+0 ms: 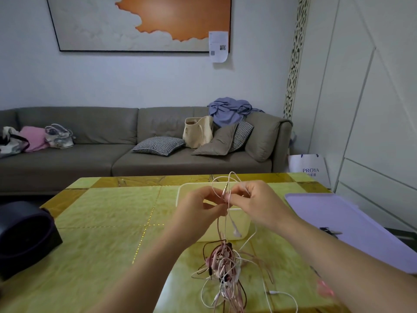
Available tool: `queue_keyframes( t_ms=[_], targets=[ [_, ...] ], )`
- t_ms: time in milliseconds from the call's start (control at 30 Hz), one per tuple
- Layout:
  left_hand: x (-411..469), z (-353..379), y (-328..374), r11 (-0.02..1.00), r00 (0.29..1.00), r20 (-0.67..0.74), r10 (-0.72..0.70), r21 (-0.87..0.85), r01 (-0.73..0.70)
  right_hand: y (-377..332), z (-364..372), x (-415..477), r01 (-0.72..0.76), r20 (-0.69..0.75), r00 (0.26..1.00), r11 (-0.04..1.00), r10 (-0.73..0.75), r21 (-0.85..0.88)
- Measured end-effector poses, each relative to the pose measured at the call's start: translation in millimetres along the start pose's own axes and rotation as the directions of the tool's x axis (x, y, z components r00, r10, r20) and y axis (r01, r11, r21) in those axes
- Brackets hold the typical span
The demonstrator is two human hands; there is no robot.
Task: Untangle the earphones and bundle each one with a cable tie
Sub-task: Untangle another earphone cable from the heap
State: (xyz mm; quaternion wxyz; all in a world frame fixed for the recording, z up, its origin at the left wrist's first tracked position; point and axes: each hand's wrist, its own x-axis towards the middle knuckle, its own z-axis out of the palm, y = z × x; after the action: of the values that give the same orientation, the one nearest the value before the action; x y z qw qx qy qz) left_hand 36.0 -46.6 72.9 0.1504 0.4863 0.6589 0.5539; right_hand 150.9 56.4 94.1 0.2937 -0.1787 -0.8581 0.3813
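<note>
A tangle of pink, white and dark earphone cables (222, 265) hangs from my raised hands down onto the yellow-green table (108, 222). My left hand (198, 205) pinches pink and white strands from the left. My right hand (250, 199) pinches the same strands close beside it, near a small jack plug (225, 188). Loops of cable rise above my fingers. A white earbud (237, 232) dangles below them. No cable tie shows clearly.
A pale yellow open box (244, 224) stands on the table right behind my hands. A lilac tray (352, 224) lies to the right with a small dark object on it. A black rounded device (24, 236) sits at the left edge. A grey sofa stands beyond.
</note>
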Motion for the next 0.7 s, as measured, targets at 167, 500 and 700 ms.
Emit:
queue_keyframes(
  t_ms=[167, 500, 700],
  targets=[
    [2, -6, 3, 0.988, 0.997, -0.001, -0.071, -0.137, 0.071, 2, -13, 6, -0.022, -0.132, 0.991, 1.0, 0.021, -0.004],
    [5, -21, -8, 0.979, 0.989, 0.012, -0.148, 0.142, 0.144, -1, -36, 15, -0.103, -0.174, 0.976, 0.979, 0.134, 0.174],
    [3, -3, -7, 0.915, 0.992, 0.116, -0.042, 0.402, -0.008, -22, -31, 20, -0.018, -0.151, 0.988, 0.987, 0.043, 0.16]
  ],
)
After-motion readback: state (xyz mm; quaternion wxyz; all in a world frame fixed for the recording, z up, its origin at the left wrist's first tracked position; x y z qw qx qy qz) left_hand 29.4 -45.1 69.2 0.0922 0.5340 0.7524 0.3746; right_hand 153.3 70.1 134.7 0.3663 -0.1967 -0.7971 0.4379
